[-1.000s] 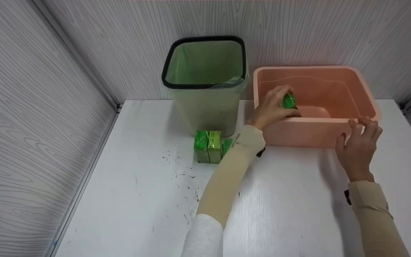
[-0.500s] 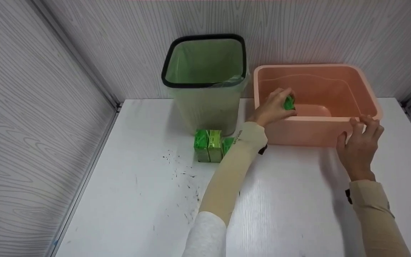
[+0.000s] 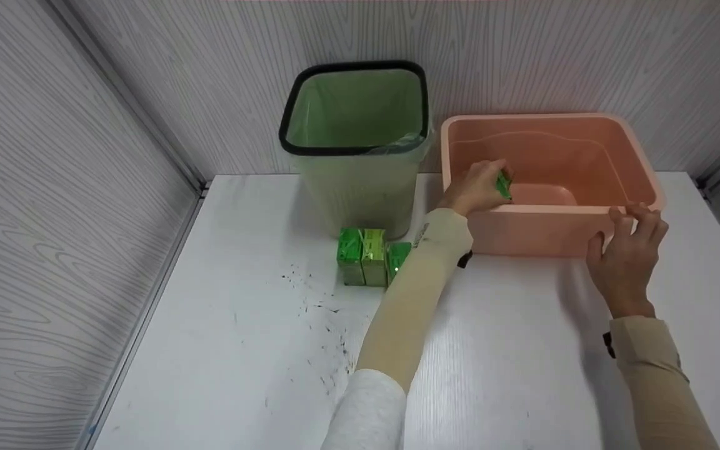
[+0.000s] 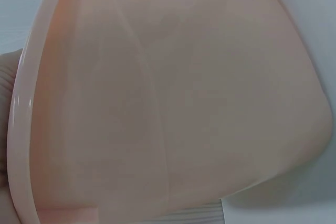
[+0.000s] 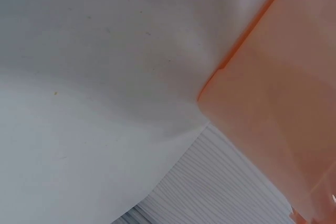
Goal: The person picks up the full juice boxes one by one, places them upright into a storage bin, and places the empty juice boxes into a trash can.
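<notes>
A pink plastic basin (image 3: 538, 232) stands at the back right of the white table. My left hand (image 3: 477, 187) reaches over its front rim near the left corner and pinches a small shiny green box (image 3: 504, 185), mostly hidden by the fingers. My right hand (image 3: 626, 269) holds the front rim near the right corner, fingertips bent over the edge. In the left wrist view the basin wall (image 4: 236, 77) fills most of the picture, with part of the left hand (image 4: 6, 93) at the left edge. The right wrist view shows the basin's corner (image 5: 262, 87), not the held box.
A green bin (image 3: 360, 181) with a black rim and clear liner stands left of the basin. Before it sit a green box (image 3: 350, 257), a yellow-green box (image 3: 374, 257) and another green box (image 3: 399, 255), partly behind the left sleeve. Dark crumbs (image 3: 325, 312) dot the table.
My left hand has moved slightly down and left inside the basin with the green box, and less of the box shows. My right hand stays on the rim.
</notes>
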A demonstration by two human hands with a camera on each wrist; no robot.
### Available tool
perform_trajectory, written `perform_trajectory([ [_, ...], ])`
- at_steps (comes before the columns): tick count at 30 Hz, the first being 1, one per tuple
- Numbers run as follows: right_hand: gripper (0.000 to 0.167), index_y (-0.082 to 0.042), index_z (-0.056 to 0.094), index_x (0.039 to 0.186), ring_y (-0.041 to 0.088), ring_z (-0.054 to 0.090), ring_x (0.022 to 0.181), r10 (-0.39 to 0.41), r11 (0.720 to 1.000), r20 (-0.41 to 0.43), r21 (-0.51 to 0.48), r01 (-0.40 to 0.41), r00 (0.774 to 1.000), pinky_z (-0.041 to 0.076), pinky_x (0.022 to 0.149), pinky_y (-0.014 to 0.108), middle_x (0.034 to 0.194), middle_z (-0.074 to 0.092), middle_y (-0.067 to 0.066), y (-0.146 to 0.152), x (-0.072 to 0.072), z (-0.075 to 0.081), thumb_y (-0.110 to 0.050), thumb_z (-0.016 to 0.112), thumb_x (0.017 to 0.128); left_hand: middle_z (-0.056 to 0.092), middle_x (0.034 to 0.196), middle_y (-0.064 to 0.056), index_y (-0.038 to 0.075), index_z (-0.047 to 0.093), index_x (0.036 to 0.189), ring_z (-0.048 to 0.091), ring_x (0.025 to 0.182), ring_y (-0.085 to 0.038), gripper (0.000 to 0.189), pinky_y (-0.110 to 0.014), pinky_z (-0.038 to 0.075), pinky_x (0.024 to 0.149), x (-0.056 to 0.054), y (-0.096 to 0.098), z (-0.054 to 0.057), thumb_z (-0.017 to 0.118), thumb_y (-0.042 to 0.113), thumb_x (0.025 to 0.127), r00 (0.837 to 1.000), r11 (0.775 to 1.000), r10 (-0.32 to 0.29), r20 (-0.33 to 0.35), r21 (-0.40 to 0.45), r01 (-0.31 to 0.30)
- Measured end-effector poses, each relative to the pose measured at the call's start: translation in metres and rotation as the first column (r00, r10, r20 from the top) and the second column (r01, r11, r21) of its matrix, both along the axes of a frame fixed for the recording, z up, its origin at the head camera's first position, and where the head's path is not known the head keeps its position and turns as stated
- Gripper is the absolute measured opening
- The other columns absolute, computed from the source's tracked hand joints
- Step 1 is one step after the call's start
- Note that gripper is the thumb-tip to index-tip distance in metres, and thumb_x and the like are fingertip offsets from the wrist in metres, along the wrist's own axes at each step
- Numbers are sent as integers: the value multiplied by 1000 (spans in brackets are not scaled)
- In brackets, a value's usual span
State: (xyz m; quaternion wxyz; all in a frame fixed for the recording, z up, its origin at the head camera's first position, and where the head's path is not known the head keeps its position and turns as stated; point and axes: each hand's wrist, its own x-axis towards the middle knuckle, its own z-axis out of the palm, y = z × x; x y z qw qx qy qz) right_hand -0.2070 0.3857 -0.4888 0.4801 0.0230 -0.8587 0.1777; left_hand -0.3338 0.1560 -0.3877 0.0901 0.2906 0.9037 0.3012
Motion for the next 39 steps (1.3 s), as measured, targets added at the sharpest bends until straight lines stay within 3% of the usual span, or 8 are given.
perform_trajectory([
  [4,27,9,56,117,53,42,117,-10,1000,3,4,10,1000,42,93,72,125,47,28,0,1,-1,5,56,90,66,100,10,21,73,116,55,81,-5,21,-24,45,70,3,2,1,70,31,98,999,993,20,42,-117,-15],
  [10,27,9,56,117,54,42,118,8,1000,0,-3,-8,1000,35,105,67,124,47,29,1,-1,0,5,56,91,51,75,7,22,69,93,45,66,-8,32,-26,35,61,6,5,1,50,45,106,1000,968,8,28,-251,0],
  [16,26,9,55,116,54,43,119,9,1000,-3,9,-9,1000,37,103,68,125,47,29,0,0,0,6,56,90,58,77,6,18,70,94,49,63,-6,29,-22,38,57,9,2,-4,53,38,106,993,994,33,-110,-96,-44],
  [21,26,8,54,117,52,43,120,-19,1000,-3,23,19,1000,45,88,72,125,47,30,-2,0,1,4,54,92,69,101,6,15,75,118,60,79,-3,26,-17,46,67,13,-9,-1,58,30,105,977,998,11,-213,65,3],
  [25,27,9,55,118,52,43,120,-9,1000,-1,13,9,1000,44,90,72,127,47,29,-3,-2,2,4,55,91,69,106,1,12,74,117,62,87,-7,25,-17,46,71,19,-22,8,59,27,105,966,991,-10,-258,128,45],
  [28,27,9,56,118,52,43,121,-19,1000,16,20,19,1000,47,81,73,128,47,28,-4,-3,1,2,55,92,69,102,-2,8,75,112,60,83,-8,23,-17,44,70,24,-33,13,60,25,104,958,981,-25,-286,178,79],
  [33,27,9,56,119,51,43,121,-21,1000,24,18,20,999,48,79,73,128,47,28,-4,-3,-1,2,56,92,66,93,-3,8,75,106,56,77,-9,20,-19,43,68,34,-51,20,62,23,103,955,977,-24,-296,196,85],
  [39,28,9,56,119,51,43,122,-18,1000,18,15,18,1000,47,73,74,128,47,28,-3,-5,-1,4,58,92,67,99,-5,8,75,108,63,93,-15,19,-23,49,81,40,-73,22,63,21,103,954,983,-16,-299,171,70],
])
